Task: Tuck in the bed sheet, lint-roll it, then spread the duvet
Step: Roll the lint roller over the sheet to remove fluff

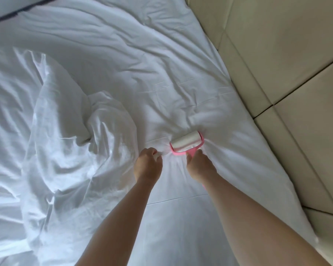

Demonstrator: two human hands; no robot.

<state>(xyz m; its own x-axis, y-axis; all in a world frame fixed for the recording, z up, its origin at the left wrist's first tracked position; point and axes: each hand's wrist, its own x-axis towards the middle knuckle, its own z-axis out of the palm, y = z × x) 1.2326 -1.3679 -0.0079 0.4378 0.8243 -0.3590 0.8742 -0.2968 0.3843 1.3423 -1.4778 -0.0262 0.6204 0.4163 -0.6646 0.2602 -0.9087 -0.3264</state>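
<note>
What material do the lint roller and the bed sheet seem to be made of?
Lint roller: the pink frame looks like smooth moulded plastic, and the white roll looks like sticky paper, though its texture is blurred. Bed sheet: thin white woven fabric, probably cotton or a blend; it shows soft creases and a slight sheen.

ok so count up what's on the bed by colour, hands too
white: 2, the sheet and the bunched duvet
pink with a white roll: 1, the lint roller
bare hands: 2, the left hand pinching the sheet and the right hand gripping the roller's handle
total: 5
</note>
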